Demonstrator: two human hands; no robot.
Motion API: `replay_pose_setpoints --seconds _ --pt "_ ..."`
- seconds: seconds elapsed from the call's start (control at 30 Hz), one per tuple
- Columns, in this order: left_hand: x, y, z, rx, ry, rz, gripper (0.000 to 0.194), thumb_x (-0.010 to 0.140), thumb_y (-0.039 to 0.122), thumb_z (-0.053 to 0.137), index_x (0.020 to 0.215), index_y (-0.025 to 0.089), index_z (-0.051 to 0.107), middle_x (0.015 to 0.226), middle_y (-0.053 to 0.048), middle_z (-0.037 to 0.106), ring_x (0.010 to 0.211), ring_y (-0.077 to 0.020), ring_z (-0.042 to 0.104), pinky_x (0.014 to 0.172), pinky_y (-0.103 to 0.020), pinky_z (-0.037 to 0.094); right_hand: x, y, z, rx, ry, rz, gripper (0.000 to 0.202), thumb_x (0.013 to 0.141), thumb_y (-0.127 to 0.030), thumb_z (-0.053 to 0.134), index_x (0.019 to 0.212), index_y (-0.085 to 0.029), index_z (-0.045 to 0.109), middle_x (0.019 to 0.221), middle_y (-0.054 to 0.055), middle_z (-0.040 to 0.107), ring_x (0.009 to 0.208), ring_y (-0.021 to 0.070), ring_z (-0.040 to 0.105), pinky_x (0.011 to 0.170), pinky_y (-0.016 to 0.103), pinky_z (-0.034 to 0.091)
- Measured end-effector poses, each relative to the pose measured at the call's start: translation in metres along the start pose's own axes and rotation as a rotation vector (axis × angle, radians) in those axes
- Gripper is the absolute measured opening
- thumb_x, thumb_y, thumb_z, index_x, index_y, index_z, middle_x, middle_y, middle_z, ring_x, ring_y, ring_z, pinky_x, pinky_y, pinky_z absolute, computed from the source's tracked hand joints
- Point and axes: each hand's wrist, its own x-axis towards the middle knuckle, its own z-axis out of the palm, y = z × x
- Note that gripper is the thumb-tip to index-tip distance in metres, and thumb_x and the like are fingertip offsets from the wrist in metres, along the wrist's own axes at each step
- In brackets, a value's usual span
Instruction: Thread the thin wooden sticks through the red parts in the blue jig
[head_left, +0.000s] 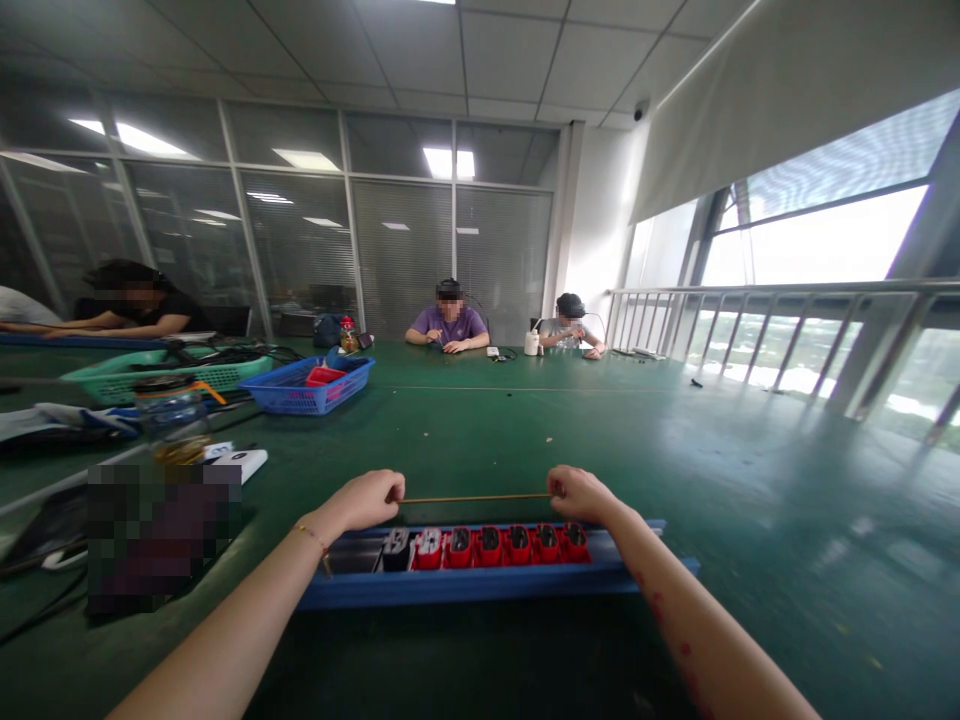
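Head view | my left hand [367,500] and right hand [576,492] pinch rod [476,497] ends | keep it level over tray [480,580] of red parts [502,545]

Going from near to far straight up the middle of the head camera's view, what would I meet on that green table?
Blue tray with its row of red parts → thin rod held between the left hand and the right hand → bare green table → person in a purple shirt seated at the far edge.

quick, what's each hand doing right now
left hand: closed, pinching one end of the thin rod
right hand: closed, pinching the other end
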Motion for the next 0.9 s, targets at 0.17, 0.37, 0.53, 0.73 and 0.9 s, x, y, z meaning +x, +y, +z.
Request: replay_pose_setpoints --seconds 0.17,0.37,0.53,0.73,0.9 --pt "-0.016 0.009 -0.015 -0.220 0.159 0.016 0.018 0.074 0.027 0.039 0.087 0.020 0.051 0.071 0.001 0.057 0.065 -0.0129 0.053 0.060 -0.021 0.036 -0.008 -0.001 -0.011 0.330 0.133 0.066 0.015 0.068 -0.015 0.043 0.079 -0.017 0.053 0.058 -0.004 0.046 0.054 0.0094 0.041 0.051 0.018 0.032" --pt "-0.042 0.025 -0.025 -0.390 0.141 0.022 0.033 0.075 0.038 0.041 0.102 0.019 0.049 0.067 0.003 0.052 0.062 -0.0128 0.049 0.058 -0.021 0.037 -0.030 -0.014 -0.034 0.742 0.021 0.032 0.016 0.071 -0.017 0.047 0.086 -0.016 0.051 0.056 -0.006 0.036 0.052 0.0080 0.036 0.048 0.018 0.028" --pt "-0.055 0.027 -0.036 -0.446 0.051 0.036 0.043 0.075 0.047 0.044 0.109 0.020 0.046 0.070 0.002 0.051 0.065 -0.0131 0.049 0.059 -0.021 0.038 -0.049 -0.025 -0.054 0.924 -0.117 -0.010 0.026 0.075 -0.035 0.053 0.095 -0.018 0.050 0.067 -0.003 0.042 0.058 0.0087 0.038 0.051 0.019 0.030" --pt "-0.062 0.027 -0.042 -0.522 -0.045 0.027 0.039 0.077 0.049 0.041 0.097 0.019 0.053 0.072 0.000 0.056 0.069 -0.0137 0.052 0.063 -0.022 0.040 -0.054 -0.019 -0.056 0.934 -0.276 -0.001 0.033 0.075 -0.046 0.052 0.091 -0.017 0.051 0.064 -0.003 0.043 0.055 0.0077 0.038 0.048 0.018 0.030" --pt "-0.062 0.025 -0.038 -0.536 -0.173 -0.002 0.037 0.074 0.050 0.045 0.090 0.018 0.054 0.068 0.000 0.059 0.056 -0.0104 0.049 0.049 -0.019 0.036 -0.055 -0.011 -0.050 0.920 -0.432 0.012 0.035 0.073 -0.044 0.055 0.094 -0.016 0.049 0.060 -0.004 0.047 0.053 0.0077 0.042 0.048 0.018 0.033"
